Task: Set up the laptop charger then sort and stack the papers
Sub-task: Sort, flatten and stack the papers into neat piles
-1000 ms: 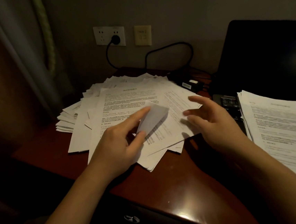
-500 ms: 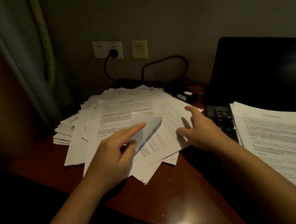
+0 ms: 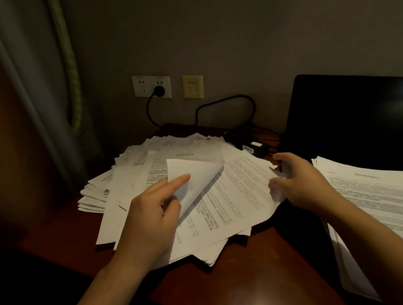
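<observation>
Left hand [image 3: 148, 221] has its index finger laid out straight on top of a turned-up sheet [image 3: 195, 175], with the thumb tucked underneath, so the fingers [image 3: 174, 182] are pinching that blank-side flap. The right hand [image 3: 299, 187] has its fingers curled round the right edge of a printed page [image 3: 236, 193], and the paper crumples a bit where it's gripped. Both sheets sit on top of a messy loose pile [image 3: 115, 185] fanned out across the dark red counter [image 3: 245, 283]. A tidier neat stack [image 3: 384, 196] lies off to the right, partly over the keyboard of the open laptop [image 3: 352, 118], whose screen is dark. Behind the pile is the charger brick [image 3: 254, 146], its cable [image 3: 225, 101] looping up along the wall, and the plug [image 3: 159, 91] is seated in the wall socket [image 3: 140, 88]. A curtain [image 3: 30, 95] hangs on the left.
</observation>
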Tool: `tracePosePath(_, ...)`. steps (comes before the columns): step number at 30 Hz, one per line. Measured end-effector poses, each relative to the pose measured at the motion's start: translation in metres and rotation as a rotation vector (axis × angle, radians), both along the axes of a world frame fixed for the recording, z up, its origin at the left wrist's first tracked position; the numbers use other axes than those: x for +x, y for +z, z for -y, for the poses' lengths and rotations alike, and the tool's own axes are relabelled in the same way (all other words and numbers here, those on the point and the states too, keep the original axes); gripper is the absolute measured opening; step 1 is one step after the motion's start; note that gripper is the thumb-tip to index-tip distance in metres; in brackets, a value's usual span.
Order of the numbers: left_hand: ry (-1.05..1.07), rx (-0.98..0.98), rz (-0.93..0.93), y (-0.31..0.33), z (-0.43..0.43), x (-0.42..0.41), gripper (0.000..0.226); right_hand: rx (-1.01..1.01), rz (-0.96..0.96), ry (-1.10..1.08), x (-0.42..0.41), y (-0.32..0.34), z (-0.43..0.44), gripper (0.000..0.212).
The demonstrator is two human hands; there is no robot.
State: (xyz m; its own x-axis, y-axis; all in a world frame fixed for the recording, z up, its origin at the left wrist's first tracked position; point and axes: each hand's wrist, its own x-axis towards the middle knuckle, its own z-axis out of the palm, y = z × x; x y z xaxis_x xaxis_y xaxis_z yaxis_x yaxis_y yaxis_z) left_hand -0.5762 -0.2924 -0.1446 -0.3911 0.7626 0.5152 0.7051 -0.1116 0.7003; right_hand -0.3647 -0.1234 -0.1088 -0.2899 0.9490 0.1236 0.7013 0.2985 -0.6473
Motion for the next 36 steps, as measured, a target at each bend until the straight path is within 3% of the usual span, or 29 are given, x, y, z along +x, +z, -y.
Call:
tracePosePath(3, 0.047, 0.02, -0.142, 0.008, 0.003, 0.007, 0.046, 0.162, -0.143, -0.05, -0.001, -0.001, 0.012, 0.051)
tracePosePath(5, 0.054, 0.022, -0.19, 0.012, 0.004, 0.01, 0.048, 0.166, -0.321, -0.058, -0.002, 0.002, 0.023, 0.044)
tracePosePath(7, 0.048, 0.017, -0.22, 0.014, 0.006, 0.013, 0.047, -0.031, -0.389, -0.004, -0.003, 0.007, 0.035, 0.049)
tracePosePath(9, 0.024, 0.009, -0.241, 0.016, 0.008, 0.018, 0.047, -0.402, -0.344, 0.162, -0.003, 0.008, 0.048, 0.07)
tracePosePath(11, -0.015, -0.015, -0.227, 0.016, 0.009, 0.022, 0.048, -0.577, -0.243, 0.285, -0.001, 0.008, 0.056, 0.091)
tracePosePath(13, -0.052, -0.051, -0.207, 0.013, 0.01, 0.026, 0.049, -0.554, -0.202, 0.304, -0.003, 0.006, 0.06, 0.101)
tracePosePath(17, -0.073, -0.119, -0.194, 0.005, 0.013, 0.031, 0.051, -0.449, -0.34, 0.148, -0.013, -0.002, 0.056, 0.094)
tracePosePath(22, 0.105, -0.031, -0.345, 0.01, 0.018, 0.036, 0.061, -0.199, -0.61, -0.024, -0.013, -0.02, 0.051, 0.086)
tracePosePath(26, 0.077, -0.053, -0.333, 0.021, 0.012, 0.048, 0.054, -0.371, -0.608, 0.171, -0.01, -0.028, 0.065, 0.092)
tracePosePath(29, 0.053, -0.165, -0.172, 0.02, 0.002, 0.049, 0.052, -0.509, -0.608, 0.276, -0.003, -0.021, 0.07, 0.08)
tracePosePath(34, -0.008, -0.279, 0.006, 0.008, -0.006, 0.044, 0.05, -0.588, -0.608, 0.248, 0.0, -0.01, 0.07, 0.02)
tracePosePath(36, -0.042, -0.273, 0.048, 0.008, -0.005, 0.044, 0.05, -0.526, -0.578, 0.241, 0.0, -0.009, 0.071, 0.03)
